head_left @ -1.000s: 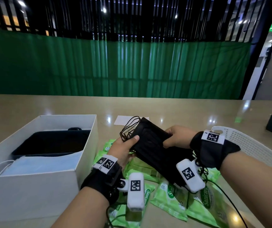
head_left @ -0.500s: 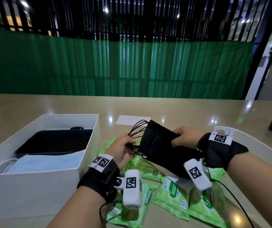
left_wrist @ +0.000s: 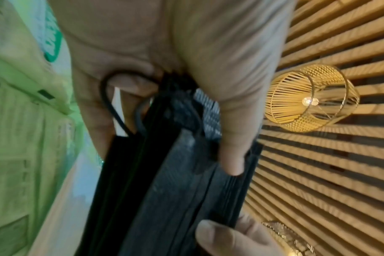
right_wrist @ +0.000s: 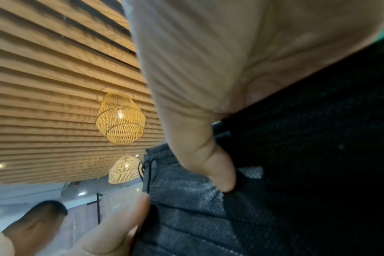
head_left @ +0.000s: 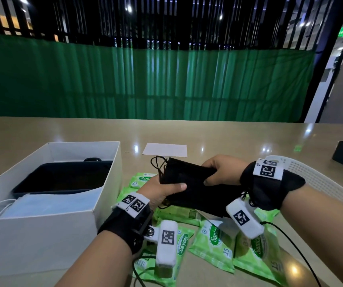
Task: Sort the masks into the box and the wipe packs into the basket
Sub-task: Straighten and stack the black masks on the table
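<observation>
Both bare forearms wear black wrist straps (head_left: 270,185) carrying white coded tags, white camera pods (head_left: 166,243) and thin black cables.

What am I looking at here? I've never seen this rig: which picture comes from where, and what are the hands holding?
No robot here: a person wears one camera on the head and one on each wrist. The wide picture is the head view; the two close-ups look along each hand. The left hand and right hand both grip a stack of black masks above the table. Green wipe packs lie beneath. The white box on the left already has masks in it; the white basket sits on the right.
</observation>
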{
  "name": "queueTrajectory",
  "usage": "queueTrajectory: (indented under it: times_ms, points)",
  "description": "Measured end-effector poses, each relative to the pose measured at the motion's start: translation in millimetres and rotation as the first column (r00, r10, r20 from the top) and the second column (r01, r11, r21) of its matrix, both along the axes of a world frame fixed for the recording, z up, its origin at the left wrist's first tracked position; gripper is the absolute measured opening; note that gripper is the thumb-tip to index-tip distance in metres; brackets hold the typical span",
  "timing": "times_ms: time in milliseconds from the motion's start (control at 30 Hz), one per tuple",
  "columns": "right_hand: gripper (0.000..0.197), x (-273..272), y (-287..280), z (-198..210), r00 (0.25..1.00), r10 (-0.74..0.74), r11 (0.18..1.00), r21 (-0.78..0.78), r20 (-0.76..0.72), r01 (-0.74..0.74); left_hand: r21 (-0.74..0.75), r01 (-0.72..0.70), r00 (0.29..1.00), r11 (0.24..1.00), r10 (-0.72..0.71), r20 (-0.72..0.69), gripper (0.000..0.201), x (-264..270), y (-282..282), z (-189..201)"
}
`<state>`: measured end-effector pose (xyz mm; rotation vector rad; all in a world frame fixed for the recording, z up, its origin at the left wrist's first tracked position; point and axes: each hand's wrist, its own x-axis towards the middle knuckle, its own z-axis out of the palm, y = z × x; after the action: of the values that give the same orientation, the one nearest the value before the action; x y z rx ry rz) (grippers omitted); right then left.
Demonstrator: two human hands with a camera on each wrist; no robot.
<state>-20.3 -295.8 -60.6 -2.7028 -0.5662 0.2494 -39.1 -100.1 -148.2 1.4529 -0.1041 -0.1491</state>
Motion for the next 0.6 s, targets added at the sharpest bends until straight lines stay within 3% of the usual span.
queueTrajectory:
  times_ms: [100, 233, 300, 367, 467, 567, 600]
  points:
    - [0.011, 3.6, -3.1, -5.0, 1.000, -0.006, 1.000, 0.017, -0.011, 0.007, 0.090, -0.053, 0.999, 0.994, 0.053, 0.008, 0.026, 2.5, 2.9, -7.0]
    - [0.037, 14.2, -26.1, -16.7, 0.987, -0.158, 0.961, 0.224, -0.034, 0.161, -0.141, -0.171, 0.984, 0.975, 0.163, -0.065, 0.031, 5.2, 12.8, -12.2]
    - [0.040, 16.1, -36.8, -25.7, 0.967, -0.231, 0.883, 0.395, -0.108, 0.255, -0.243, -0.206, 0.978, 0.948, 0.189, -0.092, 0.019, 5.3, 13.6, -11.7]
    - [0.031, 14.8, -39.2, -35.3, 0.947, -0.217, 0.767, 0.559, -0.235, 0.314, -0.306, -0.199, 0.979, 0.931, 0.172, -0.111, 0.006, 3.8, 9.9, -8.7]
    - [0.021, 8.5, -31.1, -43.9, 0.935, -0.178, 0.667, 0.661, -0.305, 0.343, -0.417, -0.180, 0.981, 0.891, 0.129, -0.146, 0.025, 3.3, 2.1, -3.8]
    - [0.014, 7.1, -21.7, -47.1, 0.905, -0.082, 0.483, 0.777, -0.418, 0.403, -0.464, -0.149, 0.982, 0.873, 0.073, -0.177, 0.021, -1.0, -6.1, 2.5]
    - [0.016, 7.3, -18.6, -46.6, 0.900, -0.056, 0.455, 0.792, -0.431, 0.408, -0.459, -0.129, 0.980, 0.879, 0.044, -0.192, 0.022, -2.4, -8.3, 2.7]
